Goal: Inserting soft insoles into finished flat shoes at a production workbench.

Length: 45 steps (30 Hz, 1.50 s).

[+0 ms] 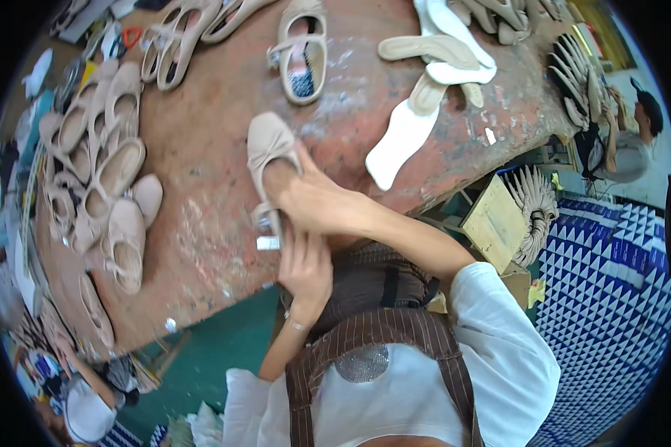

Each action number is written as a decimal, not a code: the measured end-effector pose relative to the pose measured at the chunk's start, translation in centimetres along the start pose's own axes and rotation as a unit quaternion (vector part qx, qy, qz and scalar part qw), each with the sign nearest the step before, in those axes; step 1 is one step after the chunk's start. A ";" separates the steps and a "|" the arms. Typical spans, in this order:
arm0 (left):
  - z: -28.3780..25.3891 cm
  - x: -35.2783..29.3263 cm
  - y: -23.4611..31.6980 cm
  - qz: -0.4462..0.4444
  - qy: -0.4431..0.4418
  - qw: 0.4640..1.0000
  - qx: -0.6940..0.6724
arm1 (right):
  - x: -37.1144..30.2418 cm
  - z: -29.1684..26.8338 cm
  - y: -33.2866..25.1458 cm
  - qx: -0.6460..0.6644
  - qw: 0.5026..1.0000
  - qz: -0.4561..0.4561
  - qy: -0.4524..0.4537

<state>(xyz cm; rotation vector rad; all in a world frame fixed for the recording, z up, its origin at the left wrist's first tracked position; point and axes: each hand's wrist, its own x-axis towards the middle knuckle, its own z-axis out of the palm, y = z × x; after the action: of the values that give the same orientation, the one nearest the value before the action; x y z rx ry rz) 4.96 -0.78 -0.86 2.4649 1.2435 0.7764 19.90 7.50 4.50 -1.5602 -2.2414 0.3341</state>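
Observation:
A beige flat shoe point(270, 139) with a bow on its front and a strap with a shiny buckle lies on the worn table, toe pointing away from me. My right hand point(313, 200) reaches into the shoe opening. Its thumb lies along the outer side, gripping the shoe, and the other fingers are hidden inside. At the heel, my left hand point(306, 267) has its fingers curled round the back edge. A small white tag point(268, 243) shows beside the heel. Beyond it stands another beige shoe point(303, 52) with a patterned dark patch inside.
Several beige shoes point(117, 170) are heaped along the table's left side, more at the far left. White insole shapes point(400, 141) and beige insoles point(434, 49) overlap at the right. Stacked blue-and-white boxes point(604, 298) stand right of me. Other people work at both sides.

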 end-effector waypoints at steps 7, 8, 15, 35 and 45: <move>-15.6 5.2 -12.5 0.007 0.176 0.977 0.120 | -6.0 -13.7 18.7 -0.013 0.959 0.153 0.238; -17.7 7.0 -13.6 -0.053 0.195 0.959 0.200 | -5.7 -14.1 22.1 -0.080 0.960 0.196 0.182; -9.1 16.9 -4.9 -0.149 0.172 0.951 -0.209 | -6.3 -12.8 31.2 -0.046 0.967 0.235 0.091; -3.7 16.0 4.8 -0.010 -0.021 0.954 -0.298 | -1.2 -13.2 8.3 -0.043 0.934 0.149 0.321; 4.4 23.7 6.4 -0.278 -0.061 0.747 -0.601 | -12.8 -25.4 13.0 0.421 0.595 0.214 0.651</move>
<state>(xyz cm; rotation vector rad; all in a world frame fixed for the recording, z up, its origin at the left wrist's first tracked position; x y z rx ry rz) 23.25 14.45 6.55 0.9991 0.8593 0.8165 46.00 -0.56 19.76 -1.0499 -0.3799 0.1837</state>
